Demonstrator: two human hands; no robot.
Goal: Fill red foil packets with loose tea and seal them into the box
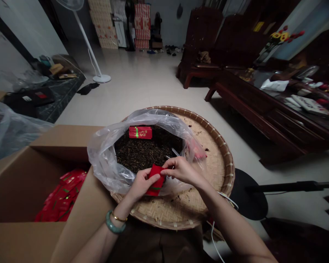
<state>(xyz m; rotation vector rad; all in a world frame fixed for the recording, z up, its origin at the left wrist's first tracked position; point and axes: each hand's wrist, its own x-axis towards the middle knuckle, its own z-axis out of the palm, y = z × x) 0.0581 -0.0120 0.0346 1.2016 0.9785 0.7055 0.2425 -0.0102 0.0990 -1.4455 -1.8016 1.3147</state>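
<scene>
We find left hand [140, 183] and right hand [183, 170] both pinching the red packet [157, 185] — presumably steadying it near the plastic bag [101, 150].

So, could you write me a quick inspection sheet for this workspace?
Surface: round woven tray with a raised rim.
Job's things: open plastic bag on the tray, holding dark shredded material with red packets on top; cardboard box to the left, with more red packets inside.
Clutter: dark scraps on the tray.
Hands: left hand holds a red packet; right hand has its fingertips at the packet's upper edge, grip unclear.
Cables: white cable near the tray's near right edge.
Surroundings: white standing fan, low dark wooden table.
</scene>
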